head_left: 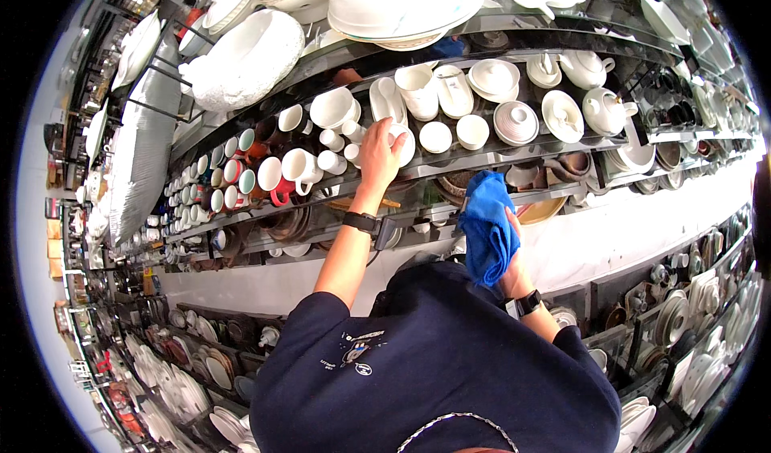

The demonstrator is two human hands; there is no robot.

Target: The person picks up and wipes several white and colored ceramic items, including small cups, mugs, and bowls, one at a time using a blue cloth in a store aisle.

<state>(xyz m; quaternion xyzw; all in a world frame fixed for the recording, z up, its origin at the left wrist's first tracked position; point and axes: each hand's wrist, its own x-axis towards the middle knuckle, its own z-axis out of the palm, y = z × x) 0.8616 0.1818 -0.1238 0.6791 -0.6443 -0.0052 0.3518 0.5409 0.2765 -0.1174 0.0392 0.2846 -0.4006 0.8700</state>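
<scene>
With its fingers over the left rim of a round white ceramic dish (403,146), my left hand (382,155) touches the dish on the shelf's front edge; whether it grips is hidden. A blue cloth (489,227) hangs bunched in my right hand (514,266), in front of the shelf edge. Behind the dish lies a white spoon rest (387,99). White cups (435,137) stand to its right, and small white cylindrical cups (331,162) to its left. Farther right are a white lidded bowl (494,79) and a white teapot (604,112).
White and red mugs (274,179) crowd the shelf at left. Large white tureens (241,61) stand on the shelf above. Brown bowls (569,167) sit on the shelf below. Plates (220,371) fill racks behind me, across a pale floor (578,260).
</scene>
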